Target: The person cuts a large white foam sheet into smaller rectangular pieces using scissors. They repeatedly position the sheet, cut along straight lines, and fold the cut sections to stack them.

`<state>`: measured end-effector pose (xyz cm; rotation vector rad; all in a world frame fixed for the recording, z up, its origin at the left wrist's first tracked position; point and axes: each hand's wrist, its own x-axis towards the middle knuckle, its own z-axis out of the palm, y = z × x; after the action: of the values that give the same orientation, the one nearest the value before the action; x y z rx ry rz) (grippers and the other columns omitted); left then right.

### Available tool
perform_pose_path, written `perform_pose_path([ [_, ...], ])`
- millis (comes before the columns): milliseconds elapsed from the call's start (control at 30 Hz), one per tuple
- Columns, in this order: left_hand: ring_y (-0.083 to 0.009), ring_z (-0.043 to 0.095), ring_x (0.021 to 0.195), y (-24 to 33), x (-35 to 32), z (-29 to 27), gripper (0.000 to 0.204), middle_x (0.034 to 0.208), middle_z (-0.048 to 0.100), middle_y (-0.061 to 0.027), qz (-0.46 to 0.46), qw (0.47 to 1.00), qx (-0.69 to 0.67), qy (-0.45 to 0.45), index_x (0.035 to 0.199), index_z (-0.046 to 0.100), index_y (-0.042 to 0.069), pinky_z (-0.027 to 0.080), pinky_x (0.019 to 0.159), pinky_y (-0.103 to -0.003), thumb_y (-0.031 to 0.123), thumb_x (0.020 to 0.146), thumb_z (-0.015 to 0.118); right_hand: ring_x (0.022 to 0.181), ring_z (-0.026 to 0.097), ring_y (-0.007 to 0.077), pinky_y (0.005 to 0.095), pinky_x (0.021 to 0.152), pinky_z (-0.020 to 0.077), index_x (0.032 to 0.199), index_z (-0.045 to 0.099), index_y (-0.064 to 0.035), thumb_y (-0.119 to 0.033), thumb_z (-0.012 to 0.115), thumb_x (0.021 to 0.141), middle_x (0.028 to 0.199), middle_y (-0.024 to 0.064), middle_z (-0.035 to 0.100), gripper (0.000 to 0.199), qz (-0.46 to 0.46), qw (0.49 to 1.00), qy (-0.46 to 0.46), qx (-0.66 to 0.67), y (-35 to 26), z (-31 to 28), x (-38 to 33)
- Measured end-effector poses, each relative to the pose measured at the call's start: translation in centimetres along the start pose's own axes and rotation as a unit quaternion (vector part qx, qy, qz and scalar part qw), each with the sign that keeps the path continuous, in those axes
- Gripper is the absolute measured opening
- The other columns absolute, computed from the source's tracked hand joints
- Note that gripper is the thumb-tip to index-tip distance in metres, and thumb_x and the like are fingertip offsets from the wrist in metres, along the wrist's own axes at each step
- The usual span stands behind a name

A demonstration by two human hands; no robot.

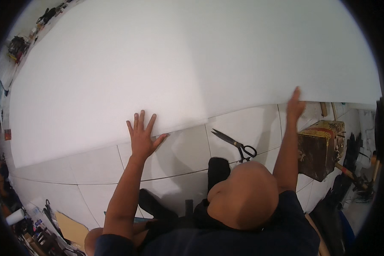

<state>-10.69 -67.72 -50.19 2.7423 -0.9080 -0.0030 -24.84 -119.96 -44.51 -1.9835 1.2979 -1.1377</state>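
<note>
A large white sheet spreads over the tiled floor, its near edge running across in front of me. My left hand lies flat on that edge with fingers spread and thumb out to the side. At the sheet's edge farther right, my right hand grips the border, one digit stretched over the top; its other fingers are partly hidden and slightly blurred. Between my hands, black-handled scissors rest on the tiles, just short of the sheet, with blades pointing up and left. Neither hand touches them.
A worn brown and yellow box-shaped block stands right of my right forearm, with a hammer-like tool beside it. My bent knee is close behind the scissors. Assorted tools and a tan board lie at lower left; dark items line the right rim.
</note>
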Motion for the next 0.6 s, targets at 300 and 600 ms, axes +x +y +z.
perform_pose_path([
  [300,-0.0426,0.024,0.142,-0.6,-0.2,1.7,0.073,0.153,0.029,-0.0181,0.010,1.000,0.002,0.029,0.143,0.046,0.020,0.013,0.112,-0.067,0.053,0.081,0.068,0.067,0.065,0.0270,0.0394,0.061,0.0522,0.103,0.059,0.0095,-0.046,0.061,0.092,0.085,0.0168,0.067,0.057,0.252,0.947,-0.197,-0.030,13.5,6.9,6.5],
  [600,-0.0376,0.025,0.142,-1.4,-2.2,-0.7,0.079,0.152,0.030,-0.0210,-0.178,0.950,-0.097,0.237,0.145,0.039,0.007,0.017,0.112,-0.064,0.050,0.085,0.068,0.093,0.057,0.0221,0.0397,0.089,0.0520,0.135,0.038,0.0011,-0.055,0.062,0.090,0.118,0.0113,0.052,0.076,0.444,0.745,-0.236,0.438,6.2,5.0,-6.2],
])
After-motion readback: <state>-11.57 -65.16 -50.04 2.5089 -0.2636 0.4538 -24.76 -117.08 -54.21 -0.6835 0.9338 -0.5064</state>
